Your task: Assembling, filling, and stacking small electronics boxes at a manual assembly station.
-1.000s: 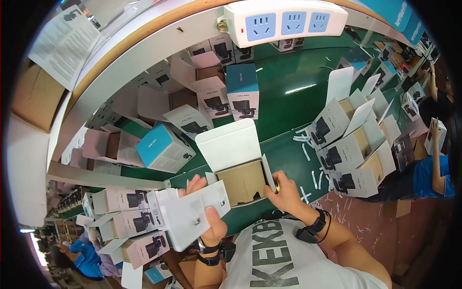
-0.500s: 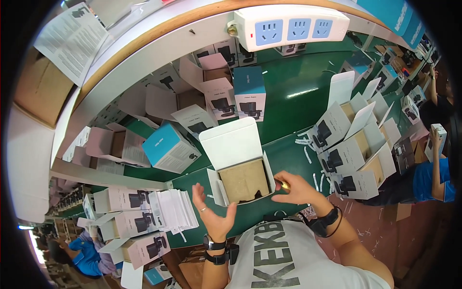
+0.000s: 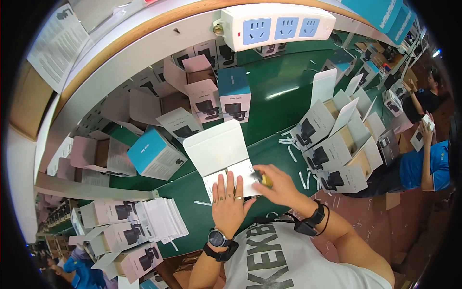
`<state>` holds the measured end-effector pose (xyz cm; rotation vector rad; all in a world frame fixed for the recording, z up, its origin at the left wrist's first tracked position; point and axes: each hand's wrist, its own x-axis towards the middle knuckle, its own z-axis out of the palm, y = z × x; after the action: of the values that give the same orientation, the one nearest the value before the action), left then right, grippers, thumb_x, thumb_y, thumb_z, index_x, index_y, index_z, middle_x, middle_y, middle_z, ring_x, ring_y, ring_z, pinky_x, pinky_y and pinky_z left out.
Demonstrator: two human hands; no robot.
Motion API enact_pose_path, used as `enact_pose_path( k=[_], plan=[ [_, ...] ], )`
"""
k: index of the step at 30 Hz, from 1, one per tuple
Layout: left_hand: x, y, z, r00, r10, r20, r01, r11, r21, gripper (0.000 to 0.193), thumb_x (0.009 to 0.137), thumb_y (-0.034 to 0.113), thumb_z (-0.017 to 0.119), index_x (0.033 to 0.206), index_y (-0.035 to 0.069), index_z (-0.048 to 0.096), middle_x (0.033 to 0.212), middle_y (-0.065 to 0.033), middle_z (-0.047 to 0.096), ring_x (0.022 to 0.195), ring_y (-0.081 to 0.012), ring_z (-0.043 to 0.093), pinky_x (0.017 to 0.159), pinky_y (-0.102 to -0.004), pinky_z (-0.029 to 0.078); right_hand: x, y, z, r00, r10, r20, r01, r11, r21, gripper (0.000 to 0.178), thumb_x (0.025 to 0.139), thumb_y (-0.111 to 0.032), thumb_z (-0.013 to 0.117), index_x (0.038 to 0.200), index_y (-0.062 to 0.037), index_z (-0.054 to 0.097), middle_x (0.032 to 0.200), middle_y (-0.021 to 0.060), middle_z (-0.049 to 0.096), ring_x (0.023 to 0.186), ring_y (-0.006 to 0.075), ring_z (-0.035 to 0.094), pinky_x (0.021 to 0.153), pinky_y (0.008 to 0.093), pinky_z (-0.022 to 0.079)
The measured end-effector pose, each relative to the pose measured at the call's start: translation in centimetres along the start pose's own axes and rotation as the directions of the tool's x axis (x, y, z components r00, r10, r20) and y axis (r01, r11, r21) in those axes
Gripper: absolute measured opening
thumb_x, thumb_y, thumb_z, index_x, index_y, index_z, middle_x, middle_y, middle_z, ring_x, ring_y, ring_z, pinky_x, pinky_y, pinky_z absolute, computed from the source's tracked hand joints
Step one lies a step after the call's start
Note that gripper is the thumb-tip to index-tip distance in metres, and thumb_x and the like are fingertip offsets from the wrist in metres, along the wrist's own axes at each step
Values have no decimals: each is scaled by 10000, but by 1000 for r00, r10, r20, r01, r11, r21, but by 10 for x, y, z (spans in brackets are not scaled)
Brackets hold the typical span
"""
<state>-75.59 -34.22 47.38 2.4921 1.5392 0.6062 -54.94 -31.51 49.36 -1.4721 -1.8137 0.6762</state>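
Observation:
A white carton [image 3: 216,147] stands in front of me on the green bench, its large lid raised at the far side. Its side flaps [image 3: 243,172] are folded inward over the opening, so the contents are hidden. My left hand [image 3: 228,204] lies flat on these flaps with the fingers straight. At the carton's right side, my right hand [image 3: 279,188] grips a small yellow-and-black object [image 3: 266,180] against the flap. The hand covers part of that object, and its kind cannot be made out.
Open product cartons [image 3: 332,149] stand in a cluster at right, with white paper strips beside them. A stack of white leaflets [image 3: 161,219] lies at left next to more cartons [image 3: 115,231]. A power strip [image 3: 279,28] hangs from the shelf. Co-workers [image 3: 423,164] are beyond.
The side flaps have been folded in over the brown cardboard inside. My left hand has come down flat onto them, and my right hand has moved in to the carton with the yellow-and-black object.

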Motion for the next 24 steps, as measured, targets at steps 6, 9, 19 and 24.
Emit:
enact_pose_path(
  k=[6, 9, 19, 24],
  plan=[
    [-1, 7, 7, 999, 10, 53, -16, 993, 120, 885, 903, 518, 722, 1564, 4, 437, 1655, -251, 356, 1522, -500, 319, 1229, -627, 265, 41, 17, -12, 981, -172, -91, 144, 957, -252, 172, 905, -184, 757, 1047, -119, 684, 818, 79, 701, 747, 290, 689, 652, 411, 533],
    [-3, 4, 7, 999, 8, 43, -13, 993, 115, 885, 907, 528, 712, 1567, 5, 437, 1660, -253, 350, 1514, -516, 322, 1234, -631, 250, 49, 22, -9, 955, -279, -101, 227, 906, -358, 145, 874, -154, 771, 983, -108, 687, 756, 53, 690, 692, 283, 679, 637, 413, 527],
    [-3, 3, 5, 1000, -4, 21, 3, 999, 42, 909, 866, 468, 782, 1556, -15, 439, 1654, -264, 357, 1521, -529, 308, 1213, -647, 267, 29, 13, -3, 972, -219, -85, 188, 942, -277, 139, 852, -162, 788, 950, -99, 713, 779, 72, 706, 688, 287, 696, 605, 393, 534],
    [-3, 4, 3, 999, -12, 38, 10, 997, 70, 866, 902, 505, 730, 1548, -5, 459, 1658, -258, 357, 1521, -518, 318, 1222, -639, 260, 37, 1, -12, 978, -207, -29, 200, 966, -161, 157, 823, -139, 788, 949, -84, 713, 804, 98, 717, 705, 286, 699, 623, 380, 540]
  ],
)
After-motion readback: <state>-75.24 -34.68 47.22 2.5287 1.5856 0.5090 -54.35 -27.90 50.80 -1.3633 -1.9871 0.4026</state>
